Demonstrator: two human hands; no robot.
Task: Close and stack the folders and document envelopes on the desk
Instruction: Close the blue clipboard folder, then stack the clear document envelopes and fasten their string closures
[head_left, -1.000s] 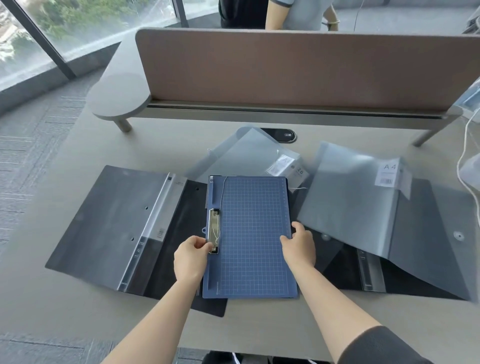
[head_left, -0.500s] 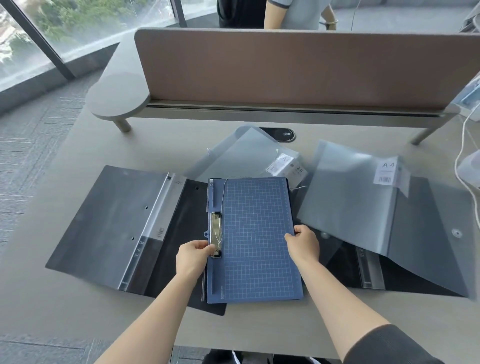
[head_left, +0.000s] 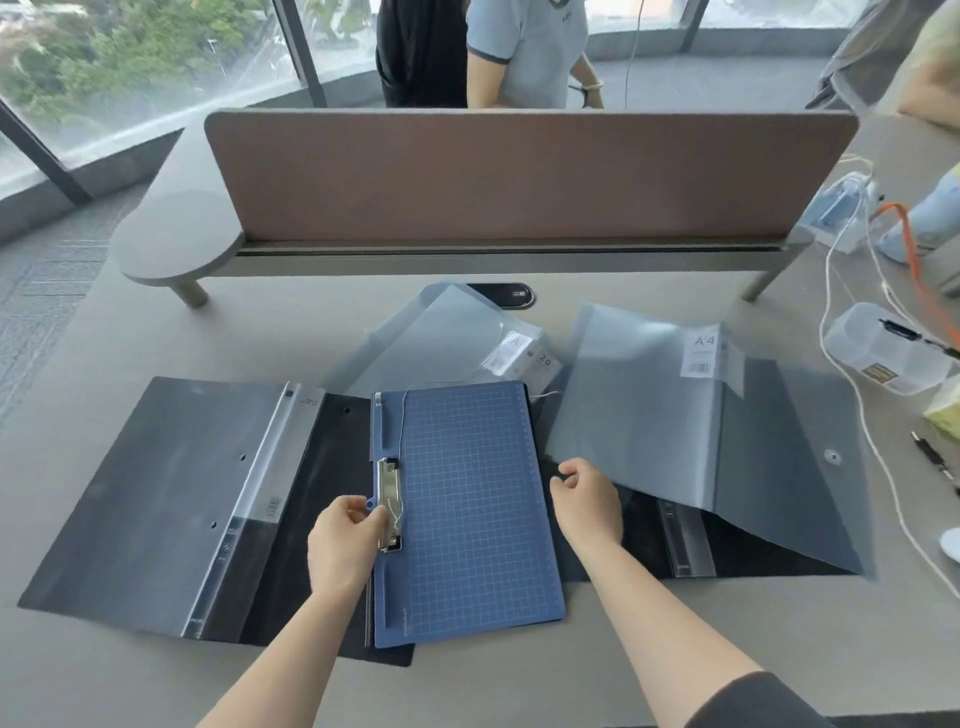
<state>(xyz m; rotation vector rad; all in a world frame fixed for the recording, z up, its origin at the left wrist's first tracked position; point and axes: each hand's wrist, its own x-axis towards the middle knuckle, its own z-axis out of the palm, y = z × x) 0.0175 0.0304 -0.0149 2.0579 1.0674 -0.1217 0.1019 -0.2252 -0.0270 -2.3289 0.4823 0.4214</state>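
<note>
We take the blue board (head_left: 470, 512) as our landmark: it lies closed on the surface (head_left: 156, 332), overlapping the right half of an open black folder (head_left: 171, 499). Our left hand (head_left: 345, 543) is at its left edge, fingers (head_left: 358, 514) pinching the metal clip (head_left: 389, 504). Our right hand (head_left: 589, 501) is just off its right edge, fingers loosely curled, holding nothing, right beside the lower left corner of the grey envelope (head_left: 691, 441). That envelope lies right of the board, flap open, over a second black folder (head_left: 727, 540). Another clear envelope (head_left: 447, 338) lies behind the board. To do this step well, we judge we should steady the board by the clip, then grip the envelope corner and fold the flap flat before stacking.
</note>
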